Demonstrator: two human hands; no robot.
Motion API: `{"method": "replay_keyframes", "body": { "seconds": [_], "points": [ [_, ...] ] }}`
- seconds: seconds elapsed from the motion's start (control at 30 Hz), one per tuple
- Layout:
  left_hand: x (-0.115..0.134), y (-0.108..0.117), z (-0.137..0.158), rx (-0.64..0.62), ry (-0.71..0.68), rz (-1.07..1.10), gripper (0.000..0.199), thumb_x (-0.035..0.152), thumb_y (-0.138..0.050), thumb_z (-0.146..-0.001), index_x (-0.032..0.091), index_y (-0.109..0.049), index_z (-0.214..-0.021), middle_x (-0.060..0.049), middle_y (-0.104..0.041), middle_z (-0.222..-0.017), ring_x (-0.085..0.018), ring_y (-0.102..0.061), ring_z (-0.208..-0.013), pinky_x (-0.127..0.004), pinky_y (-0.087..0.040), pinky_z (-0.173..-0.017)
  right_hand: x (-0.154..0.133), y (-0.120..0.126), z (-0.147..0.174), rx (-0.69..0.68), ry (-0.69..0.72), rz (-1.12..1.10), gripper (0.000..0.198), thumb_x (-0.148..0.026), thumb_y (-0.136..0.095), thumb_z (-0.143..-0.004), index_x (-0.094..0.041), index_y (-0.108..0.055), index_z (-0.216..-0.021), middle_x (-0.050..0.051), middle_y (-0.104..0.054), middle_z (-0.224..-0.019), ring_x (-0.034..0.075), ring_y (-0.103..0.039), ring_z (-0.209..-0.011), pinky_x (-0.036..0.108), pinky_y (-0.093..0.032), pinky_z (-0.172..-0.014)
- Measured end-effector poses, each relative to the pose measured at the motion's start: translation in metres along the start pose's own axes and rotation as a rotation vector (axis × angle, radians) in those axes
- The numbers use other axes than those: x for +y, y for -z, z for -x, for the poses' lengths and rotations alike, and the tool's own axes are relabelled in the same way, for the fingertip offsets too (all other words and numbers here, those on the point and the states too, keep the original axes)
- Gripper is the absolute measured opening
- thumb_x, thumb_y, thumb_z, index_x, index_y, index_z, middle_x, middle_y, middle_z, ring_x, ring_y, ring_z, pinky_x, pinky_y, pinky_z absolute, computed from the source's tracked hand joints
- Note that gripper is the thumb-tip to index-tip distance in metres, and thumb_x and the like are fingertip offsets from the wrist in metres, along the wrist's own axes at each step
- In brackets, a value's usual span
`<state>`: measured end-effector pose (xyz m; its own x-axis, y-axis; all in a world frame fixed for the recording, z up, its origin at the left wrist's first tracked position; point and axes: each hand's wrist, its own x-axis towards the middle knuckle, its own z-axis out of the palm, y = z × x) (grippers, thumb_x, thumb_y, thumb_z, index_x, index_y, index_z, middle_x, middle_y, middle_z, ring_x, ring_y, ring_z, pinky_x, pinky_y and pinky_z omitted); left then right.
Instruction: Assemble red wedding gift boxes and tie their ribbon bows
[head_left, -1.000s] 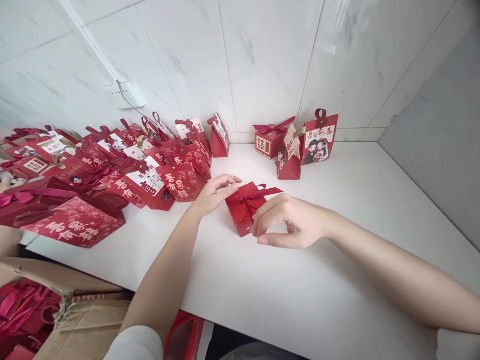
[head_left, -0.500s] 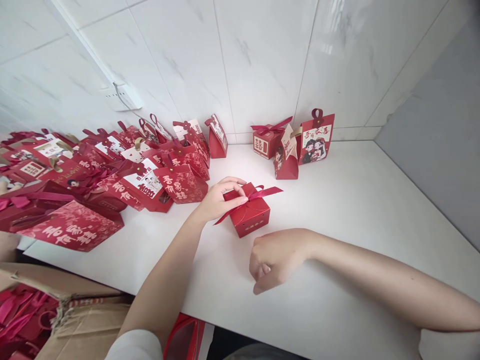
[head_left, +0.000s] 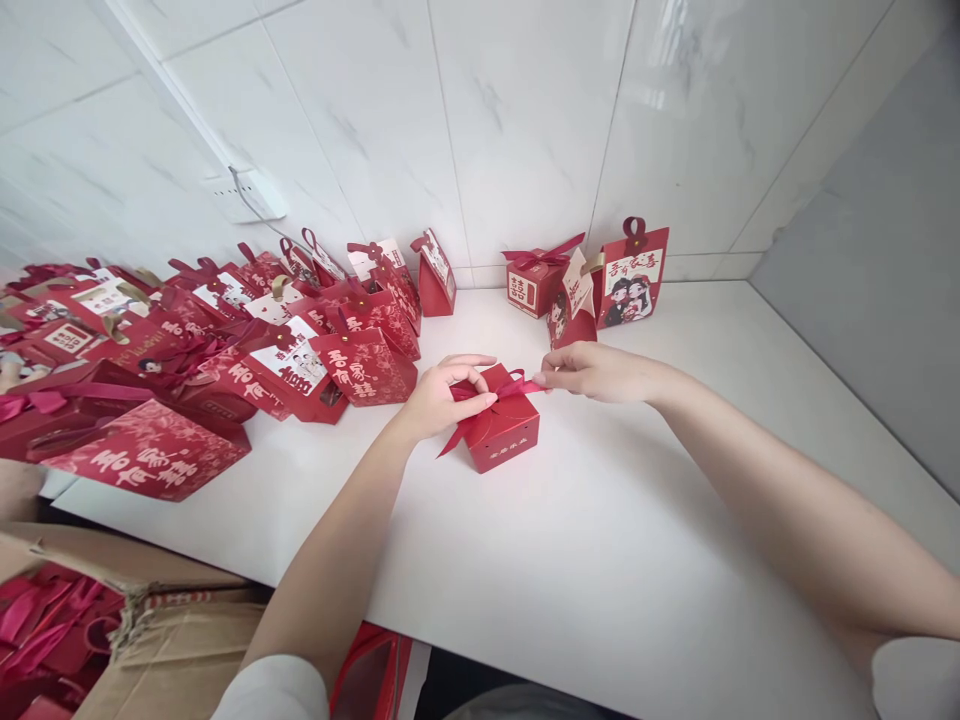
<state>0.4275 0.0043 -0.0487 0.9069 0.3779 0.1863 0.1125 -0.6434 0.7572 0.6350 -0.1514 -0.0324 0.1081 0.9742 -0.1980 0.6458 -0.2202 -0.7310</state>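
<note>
A small red gift box [head_left: 504,446] with pale lettering on its front stands upright on the white table. A dark pink ribbon [head_left: 516,386] is tied in a bow across its top. My left hand [head_left: 444,398] reaches over the box's left side, thumb and fingertips pinched on the ribbon near the knot, other fingers along the lid's back. To the right, my right hand [head_left: 592,372] pinches the ribbon's right tail between thumb and forefinger. The left tail hangs down past the box's left edge.
Many red gift boxes [head_left: 364,368] crowd the table's left. Near the wall stand a ribboned box [head_left: 526,290], a small bag-shaped box [head_left: 574,318] and a couple-print box [head_left: 636,285]. A cardboard carton [head_left: 176,650] with red boxes sits lower left. Another person's arm [head_left: 16,488] shows at left.
My right hand has risen from the table in front of the box to the ribbon's right tail and closed on it. My left hand has stayed at the knot.
</note>
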Motion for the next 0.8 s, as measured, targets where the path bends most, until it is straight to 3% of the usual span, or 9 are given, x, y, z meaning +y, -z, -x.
{"method": "replay_keyframes", "body": {
  "seconds": [0.17, 0.37, 0.5, 0.67, 0.8],
  "points": [
    [-0.003, -0.002, -0.001, 0.027, 0.005, 0.018, 0.016, 0.034, -0.069, -0.075, 0.020, -0.064, -0.072, -0.008, -0.063, -0.129, -0.027, -0.054, -0.124, -0.047, -0.032, -0.111, -0.011, 0.002, 0.011, -0.126, 0.074, 0.005, 0.033, -0.048, -0.057, -0.080, -0.018, -0.061, -0.069, -0.005, -0.038, -0.054, 0.009, -0.033, -0.050, 0.025, -0.024, -0.048],
    [-0.008, -0.006, -0.001, 0.032, 0.048, 0.095, 0.015, 0.033, -0.070, -0.075, 0.019, -0.065, -0.073, -0.009, -0.062, -0.129, -0.026, -0.056, -0.122, -0.043, -0.036, -0.109, -0.025, -0.007, 0.022, -0.288, 0.131, 0.032, 0.030, -0.041, -0.056, -0.082, -0.018, -0.061, -0.065, -0.003, -0.049, -0.050, 0.010, -0.042, -0.048, 0.025, -0.031, -0.049],
    [-0.007, -0.011, -0.002, 0.047, 0.059, 0.109, 0.015, 0.032, -0.071, -0.074, 0.018, -0.065, -0.074, -0.010, -0.063, -0.128, -0.027, -0.057, -0.120, -0.044, -0.038, -0.107, -0.030, -0.018, 0.022, -0.318, 0.188, -0.011, 0.028, -0.040, -0.056, -0.084, -0.017, -0.066, -0.070, -0.003, -0.054, -0.051, 0.010, -0.046, -0.047, 0.024, -0.033, -0.049],
    [-0.001, -0.018, -0.001, 0.078, 0.048, 0.068, 0.015, 0.033, -0.068, -0.077, 0.019, -0.064, -0.074, -0.010, -0.064, -0.125, -0.027, -0.054, -0.123, -0.044, -0.036, -0.109, -0.037, -0.034, 0.020, -0.260, 0.294, -0.093, 0.031, -0.040, -0.056, -0.086, -0.016, -0.064, -0.067, -0.002, -0.058, -0.052, 0.009, -0.047, -0.046, 0.023, -0.035, -0.049],
    [-0.002, -0.020, -0.002, 0.030, 0.062, 0.139, 0.019, 0.036, -0.069, -0.078, 0.018, -0.063, -0.075, -0.010, -0.062, -0.127, -0.027, -0.055, -0.122, -0.042, -0.037, -0.108, -0.036, -0.031, 0.021, -0.331, 0.258, -0.060, 0.029, -0.039, -0.056, -0.086, -0.016, -0.066, -0.071, -0.001, -0.062, -0.054, 0.010, -0.048, -0.047, 0.023, -0.034, -0.048]
  ]
}}
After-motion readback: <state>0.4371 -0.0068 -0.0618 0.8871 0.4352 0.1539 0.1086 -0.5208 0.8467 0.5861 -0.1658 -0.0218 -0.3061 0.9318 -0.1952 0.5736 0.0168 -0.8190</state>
